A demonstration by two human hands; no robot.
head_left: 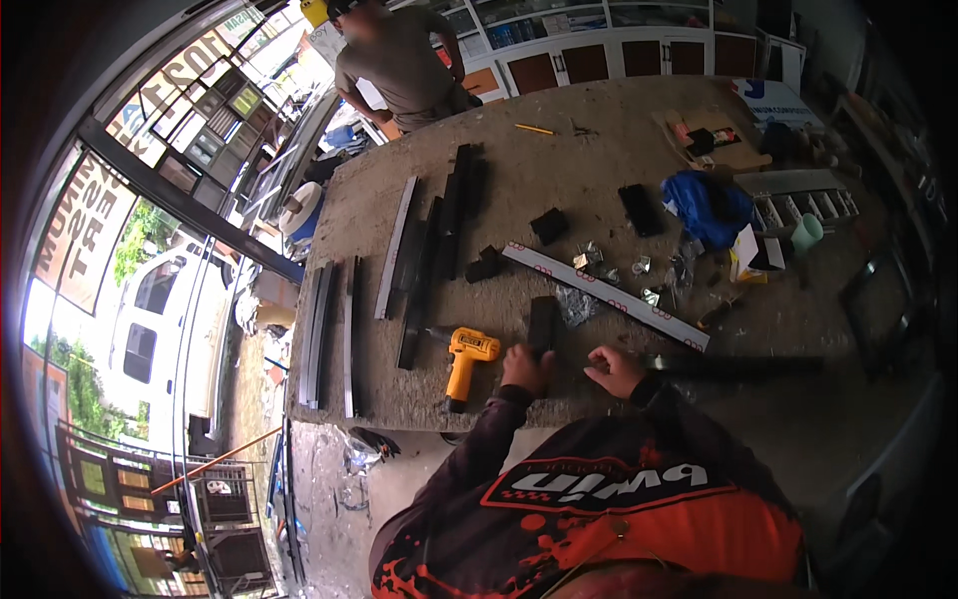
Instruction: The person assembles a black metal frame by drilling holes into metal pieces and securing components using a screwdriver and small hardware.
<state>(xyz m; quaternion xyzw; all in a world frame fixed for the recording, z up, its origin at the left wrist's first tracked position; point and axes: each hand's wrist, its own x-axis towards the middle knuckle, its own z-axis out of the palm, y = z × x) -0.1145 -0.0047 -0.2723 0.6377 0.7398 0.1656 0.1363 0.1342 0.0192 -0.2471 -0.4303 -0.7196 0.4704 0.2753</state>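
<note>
At the near edge of the workbench, my left hand (526, 371) is closed over the lower end of a short black metal profile (542, 324). My right hand (614, 372) is just to the right, fingers curled in toward the thumb; whatever it may hold is too small to see. A yellow cordless drill (471, 364) lies left of my left hand. Beyond my hands, a long profile with white film (609, 297) lies at a slant, with small shiny metal pieces (589, 258) and clear plastic bags (577, 304) around it.
Several long dark profiles (419, 285) lie on the left of the workbench (569, 115). Short black blocks (548, 226) lie mid-bench. A blue plastic bag (707, 208), an open white box (755, 255) and a pale green cup (806, 234) stand right. Another person (404, 65) stands at the far edge.
</note>
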